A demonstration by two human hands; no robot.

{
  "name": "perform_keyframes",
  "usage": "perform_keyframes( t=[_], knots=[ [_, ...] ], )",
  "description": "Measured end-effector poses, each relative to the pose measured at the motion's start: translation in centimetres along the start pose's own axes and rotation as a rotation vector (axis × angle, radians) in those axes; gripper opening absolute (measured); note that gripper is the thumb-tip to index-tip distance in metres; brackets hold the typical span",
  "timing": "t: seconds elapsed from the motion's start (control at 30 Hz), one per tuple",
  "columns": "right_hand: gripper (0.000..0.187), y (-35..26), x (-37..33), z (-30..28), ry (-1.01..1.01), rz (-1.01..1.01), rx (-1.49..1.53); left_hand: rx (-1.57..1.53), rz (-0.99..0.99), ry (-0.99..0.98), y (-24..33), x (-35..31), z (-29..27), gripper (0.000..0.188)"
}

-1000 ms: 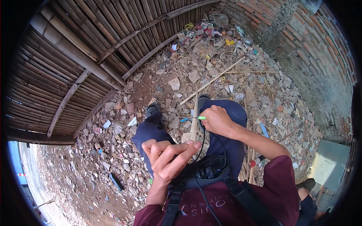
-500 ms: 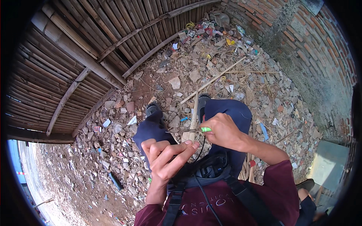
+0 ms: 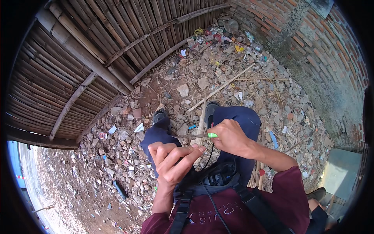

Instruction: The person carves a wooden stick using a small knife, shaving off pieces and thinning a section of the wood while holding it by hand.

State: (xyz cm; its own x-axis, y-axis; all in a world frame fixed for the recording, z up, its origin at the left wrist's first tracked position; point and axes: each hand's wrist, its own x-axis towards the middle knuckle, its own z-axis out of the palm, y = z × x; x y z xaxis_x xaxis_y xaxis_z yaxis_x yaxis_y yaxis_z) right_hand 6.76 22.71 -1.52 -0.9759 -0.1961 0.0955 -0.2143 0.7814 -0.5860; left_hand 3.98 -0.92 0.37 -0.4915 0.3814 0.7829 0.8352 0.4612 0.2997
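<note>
wooden strip (image 3: 201, 121) — near end pinched in left hand (image 3: 171, 163); right hand (image 3: 230, 136) clasps knife (image 3: 203, 135) across it

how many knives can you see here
1: the green-handled knife, held in the right hand across the pale strip that the left hand pinches. Others could be hidden in the rubble.

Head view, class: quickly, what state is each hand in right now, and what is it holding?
Left hand: closed, pinching the wooden strip at its near end.
Right hand: closed, holding the green-handled knife.
</note>
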Motion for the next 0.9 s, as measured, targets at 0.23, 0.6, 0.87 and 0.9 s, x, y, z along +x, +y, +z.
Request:
perform_keyframes(
  t=[0.23,0.6,0.87,0.9],
  knots=[
    [0.006,0.7,-0.6,-0.4,-0.025,0.042,-0.037,-0.04,0.042,-0.093,0.9,0.3,0.1,0.03],
    [0.007,0.6,-1.1,0.0,-0.025,0.039,0.034,-0.034,0.055,-0.09,1.3,0.5,0.5,0.028],
    [0.008,0.0,-1.0,-0.6,0.011,-0.01,0.014,-0.018,0.065,-0.094,1.0,0.5,0.2,0.031],
    [0.008,0.3,-0.8,-0.5,0.011,-0.012,0.013,-0.014,0.068,-0.096,1.1,0.6,0.2,0.031]
  ],
)
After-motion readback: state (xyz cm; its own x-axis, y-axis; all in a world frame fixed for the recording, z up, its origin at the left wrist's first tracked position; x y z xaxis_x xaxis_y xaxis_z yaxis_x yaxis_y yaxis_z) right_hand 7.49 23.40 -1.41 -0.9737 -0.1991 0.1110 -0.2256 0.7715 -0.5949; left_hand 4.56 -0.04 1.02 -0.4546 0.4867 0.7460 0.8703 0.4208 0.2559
